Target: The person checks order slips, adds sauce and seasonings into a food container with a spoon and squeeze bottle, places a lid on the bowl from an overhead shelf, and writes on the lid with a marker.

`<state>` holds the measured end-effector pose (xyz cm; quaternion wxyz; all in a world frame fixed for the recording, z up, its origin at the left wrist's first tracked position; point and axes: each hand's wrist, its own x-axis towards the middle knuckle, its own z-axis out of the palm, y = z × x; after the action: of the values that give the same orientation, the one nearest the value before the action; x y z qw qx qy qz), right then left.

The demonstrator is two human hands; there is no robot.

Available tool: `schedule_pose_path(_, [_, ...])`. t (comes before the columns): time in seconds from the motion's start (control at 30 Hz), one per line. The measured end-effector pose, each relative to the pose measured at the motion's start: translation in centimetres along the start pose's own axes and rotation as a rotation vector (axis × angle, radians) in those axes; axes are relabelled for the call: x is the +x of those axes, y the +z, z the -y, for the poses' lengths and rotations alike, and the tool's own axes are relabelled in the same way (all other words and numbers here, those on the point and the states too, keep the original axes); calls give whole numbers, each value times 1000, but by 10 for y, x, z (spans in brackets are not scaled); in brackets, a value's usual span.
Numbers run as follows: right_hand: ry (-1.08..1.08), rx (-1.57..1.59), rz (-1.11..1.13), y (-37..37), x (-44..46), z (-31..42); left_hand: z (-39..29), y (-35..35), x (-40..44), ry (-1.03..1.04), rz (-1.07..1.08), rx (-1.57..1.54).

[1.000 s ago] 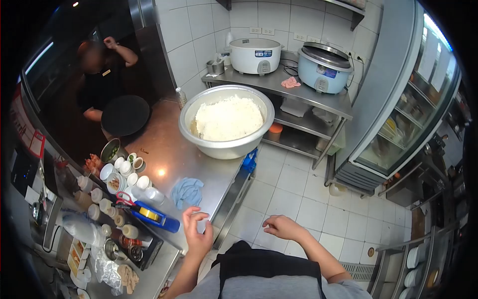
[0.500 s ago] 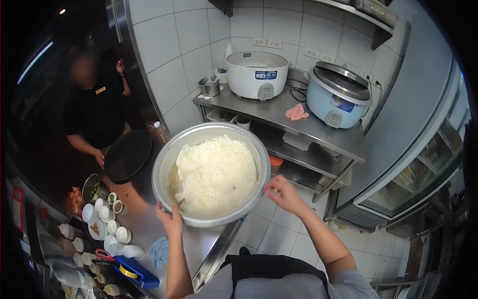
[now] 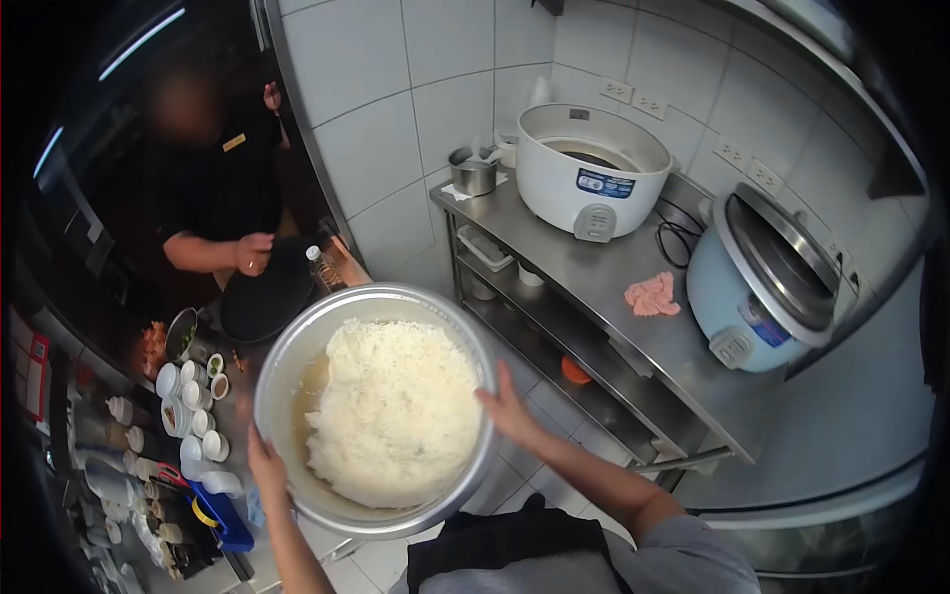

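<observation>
A large round metal bowl (image 3: 473, 327) is in front of me, with a big mound of white rice (image 3: 396, 411) in it. My left hand (image 3: 265, 470) grips the bowl's lower left side. On the opposite side, my right hand (image 3: 507, 404) is closed on the rim, its fingers partly hidden by the bowl. Beyond the bowl, a white rice cooker (image 3: 594, 173) stands without a lid on a steel table. To its right is a light blue cooker (image 3: 747, 297) with a metal lid on it.
A co-worker (image 3: 213, 188) stands at the left behind a round black tray (image 3: 267, 292). White cups (image 3: 198, 396), sauce bottles and a blue tape dispenser (image 3: 223, 515) line the left counter. The steel table (image 3: 564, 259) holds a pink cloth (image 3: 652, 295) and a metal pot (image 3: 473, 172).
Both hands have come to the bowl and taken hold of its sides. The view has turned right and closer to the cookers. The co-worker's lower hand has risen above the black tray.
</observation>
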<state>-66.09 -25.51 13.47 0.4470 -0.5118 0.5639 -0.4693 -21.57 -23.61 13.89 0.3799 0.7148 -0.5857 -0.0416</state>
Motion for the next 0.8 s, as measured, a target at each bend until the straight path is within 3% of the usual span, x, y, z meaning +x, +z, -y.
schedule_pose_path(0.03, [0, 185, 160, 2, -8, 6, -2, -5, 6, -80, 21, 100])
schedule_pose_path(0.1, [-31, -56, 353, 4, -23, 7, -23, -17, 22, -237, 60, 290])
schedule_pose_path(0.13, [-243, 100, 360, 7, -29, -2, -32, -18, 23, -249, 39, 404])
schedule_pose_path(0.23, [-24, 225, 930, -28, 0, 12, -26, -21, 48, -227, -16, 683])
schedule_pose_path(0.27, [-143, -56, 815, -35, 8, -7, -1, -21, 54, -220, -33, 711])
schedule_pose_path(0.37, [-274, -358, 656, -66, 56, -52, 17, -16, 60, -277, -29, 760])
schedule_pose_path(0.43, [-160, -386, 636, -89, 106, -93, 4, -14, 64, -310, -34, 779])
schedule_pose_path(0.57, [-136, -654, 546, -107, 243, -188, 6, -11, 63, -364, -63, 750])
schedule_pose_path(0.63, [-242, -722, 424, -102, 329, -233, -4, -6, 65, -382, -100, 771])
schedule_pose_path(0.7, [39, -956, 329, -85, 409, -243, -16, 0, 67, -373, -138, 810])
schedule_pose_path(0.77, [2, -1090, 83, -69, 472, -275, 1, -4, 67, -481, -111, 815])
schedule_pose_path(0.8, [94, -1045, 55, -62, 493, -266, 0, -6, 68, -499, -96, 807])
